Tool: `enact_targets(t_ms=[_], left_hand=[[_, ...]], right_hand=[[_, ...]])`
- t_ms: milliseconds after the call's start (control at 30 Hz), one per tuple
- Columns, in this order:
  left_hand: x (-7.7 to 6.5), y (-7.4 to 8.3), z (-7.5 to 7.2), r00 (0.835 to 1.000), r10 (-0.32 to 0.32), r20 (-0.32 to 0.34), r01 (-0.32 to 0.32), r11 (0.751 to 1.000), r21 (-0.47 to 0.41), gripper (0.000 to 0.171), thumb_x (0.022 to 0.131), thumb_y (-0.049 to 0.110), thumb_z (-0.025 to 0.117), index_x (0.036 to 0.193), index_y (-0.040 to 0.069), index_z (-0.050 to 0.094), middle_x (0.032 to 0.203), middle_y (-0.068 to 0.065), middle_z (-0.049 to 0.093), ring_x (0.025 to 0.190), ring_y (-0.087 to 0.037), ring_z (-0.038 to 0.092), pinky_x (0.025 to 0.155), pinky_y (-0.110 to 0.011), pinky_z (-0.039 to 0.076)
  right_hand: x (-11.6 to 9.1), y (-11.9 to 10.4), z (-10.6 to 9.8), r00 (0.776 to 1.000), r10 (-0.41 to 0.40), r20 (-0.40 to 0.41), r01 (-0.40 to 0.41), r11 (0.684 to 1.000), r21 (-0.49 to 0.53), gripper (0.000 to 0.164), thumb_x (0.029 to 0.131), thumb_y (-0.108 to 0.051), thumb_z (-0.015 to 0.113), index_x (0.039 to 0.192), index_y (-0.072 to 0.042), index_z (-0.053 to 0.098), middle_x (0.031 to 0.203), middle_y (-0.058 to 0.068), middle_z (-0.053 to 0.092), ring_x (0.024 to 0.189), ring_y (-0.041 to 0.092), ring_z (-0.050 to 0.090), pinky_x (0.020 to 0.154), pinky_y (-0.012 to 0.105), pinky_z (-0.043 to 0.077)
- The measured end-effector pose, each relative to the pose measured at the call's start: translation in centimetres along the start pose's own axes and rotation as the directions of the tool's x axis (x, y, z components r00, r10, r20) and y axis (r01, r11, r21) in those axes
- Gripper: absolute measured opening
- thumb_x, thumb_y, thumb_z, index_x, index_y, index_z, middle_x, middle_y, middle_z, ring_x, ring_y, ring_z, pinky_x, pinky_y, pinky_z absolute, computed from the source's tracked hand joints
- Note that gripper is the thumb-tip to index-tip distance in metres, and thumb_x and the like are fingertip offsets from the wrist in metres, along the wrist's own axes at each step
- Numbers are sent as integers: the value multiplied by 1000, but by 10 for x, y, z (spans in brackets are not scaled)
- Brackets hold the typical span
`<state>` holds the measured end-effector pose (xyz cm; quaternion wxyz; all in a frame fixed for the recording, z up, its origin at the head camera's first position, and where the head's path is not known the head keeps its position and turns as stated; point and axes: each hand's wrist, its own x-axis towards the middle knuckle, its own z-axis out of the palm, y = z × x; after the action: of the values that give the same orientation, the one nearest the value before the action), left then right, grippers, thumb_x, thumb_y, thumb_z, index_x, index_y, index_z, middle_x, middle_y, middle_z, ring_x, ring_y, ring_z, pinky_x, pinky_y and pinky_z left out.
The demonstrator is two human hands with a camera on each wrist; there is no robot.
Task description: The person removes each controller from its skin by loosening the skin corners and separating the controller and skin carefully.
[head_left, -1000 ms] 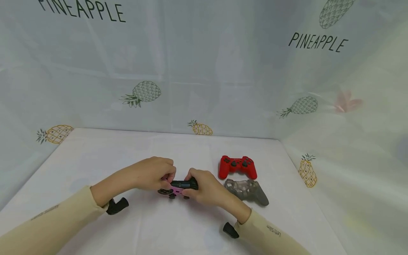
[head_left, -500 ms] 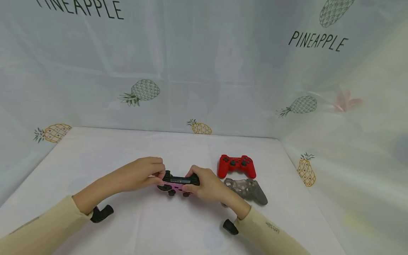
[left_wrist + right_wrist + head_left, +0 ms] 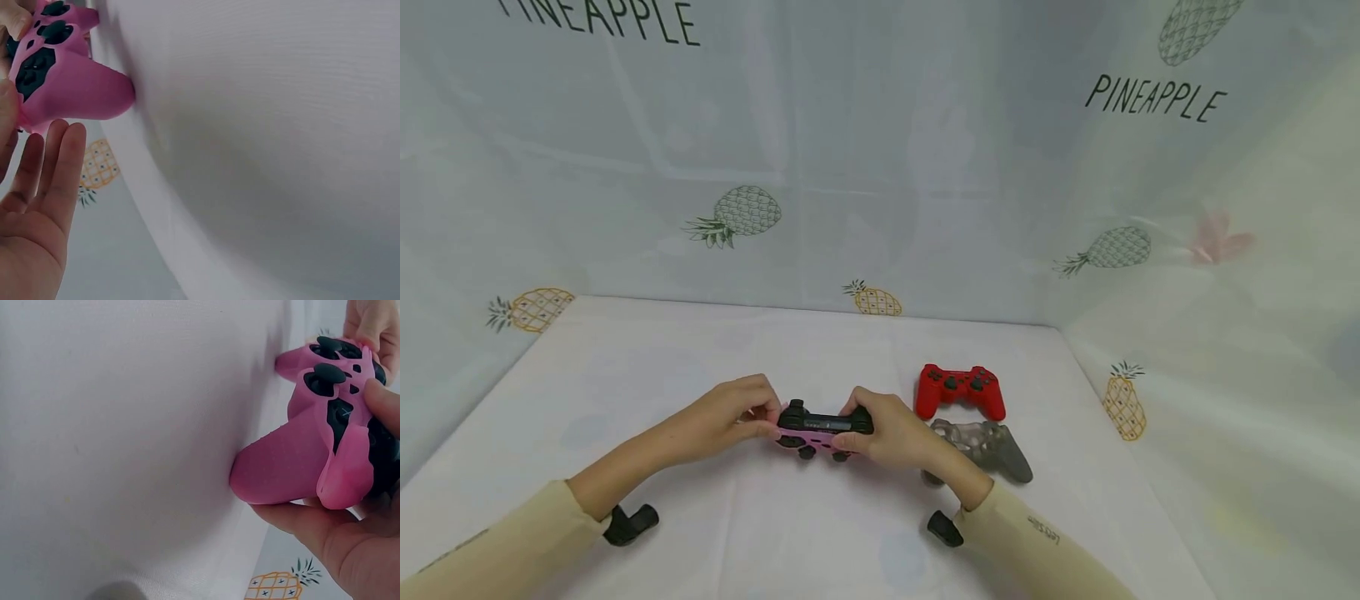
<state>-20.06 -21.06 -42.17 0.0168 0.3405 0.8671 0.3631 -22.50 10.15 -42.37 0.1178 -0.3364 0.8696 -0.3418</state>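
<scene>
A black game controller (image 3: 829,422) in a pink silicone cover (image 3: 281,465) is held up on edge over the table, thumbsticks facing the person. Its black upper side is bare between the hands. My right hand (image 3: 891,433) grips the right end, thumb on the front face and fingers behind and under the handle. In the right wrist view a loose pink flap (image 3: 347,467) stands away from the controller near that handle. At the left end, my left hand (image 3: 726,421) pinches the cover's edge between thumb and forefinger; its other fingers (image 3: 65,162) reach out beside the handle.
To the right, a red game controller (image 3: 960,392) lies on the white-covered table (image 3: 805,533). Closer in, a grey controller (image 3: 988,450) is partly behind the right wrist. Pineapple-printed curtains (image 3: 880,150) hang along the table's back and right side.
My left hand has drawn back to the left from the controller's top, uncovering its black upper left end, and now pinches the cover's edge there. The right hand keeps its grip.
</scene>
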Motion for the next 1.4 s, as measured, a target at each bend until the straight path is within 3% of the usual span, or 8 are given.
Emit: enact_targets(t_ms=[333, 600, 833, 1200, 1300, 1400], left_hand=[[-8, -15, 6, 999, 48, 3, -47, 997, -58, 15, 97, 24, 78, 95, 28, 64, 95, 15, 63, 93, -5, 66, 80, -26, 58], [-13, -22, 10, 993, -107, 50, 112, 985, -131, 14, 96, 28, 81, 95, 30, 66, 91, 9, 73, 84, -8, 67, 74, -26, 55], [-6, -14, 7, 955, -260, 140, 289, 918, -271, 18, 105, 35, 69, 103, 18, 63, 96, -6, 73, 88, -23, 73, 79, -32, 59], [1, -8, 13, 942, -321, 100, 336, 880, -337, 24, 105, 31, 70, 103, 11, 57, 97, -11, 70, 91, -26, 74, 83, -36, 61], [2, -8, 13, 941, -327, 85, 337, 889, -312, 25, 105, 33, 71, 103, 12, 57, 103, -10, 68, 90, -25, 74, 82, -36, 59], [3, -8, 14, 945, -322, 57, 325, 905, -274, 26, 103, 35, 72, 99, 15, 57, 123, -11, 66, 92, -21, 73, 81, -35, 56]], right_hand=[[0, 1, -3, 999, 40, 20, -41, 999, 29, 26, 96, -34, 81, 111, -20, 64, 94, -11, 71, 82, 8, 61, 71, 26, 48], [2, -4, 1, 999, 46, 0, -46, 998, 31, 28, 96, -30, 82, 112, -19, 63, 92, -9, 73, 82, 7, 64, 74, 28, 50], [3, 1, 2, 996, 88, -15, -87, 994, 58, 35, 97, -35, 80, 120, -19, 58, 101, -4, 71, 90, 13, 62, 78, 30, 51], [-3, 21, -3, 987, 153, 54, -159, 980, 122, 65, 102, -44, 72, 151, -19, 38, 121, 3, 68, 106, 17, 62, 96, 41, 49], [-9, 21, -6, 987, 152, 41, -156, 981, 117, 73, 101, -42, 74, 156, -17, 33, 124, 5, 67, 105, 17, 63, 95, 42, 50], [-16, 21, -9, 989, 148, 16, -148, 983, 107, 77, 99, -41, 76, 156, -15, 32, 130, 8, 63, 109, 18, 64, 94, 42, 52]])
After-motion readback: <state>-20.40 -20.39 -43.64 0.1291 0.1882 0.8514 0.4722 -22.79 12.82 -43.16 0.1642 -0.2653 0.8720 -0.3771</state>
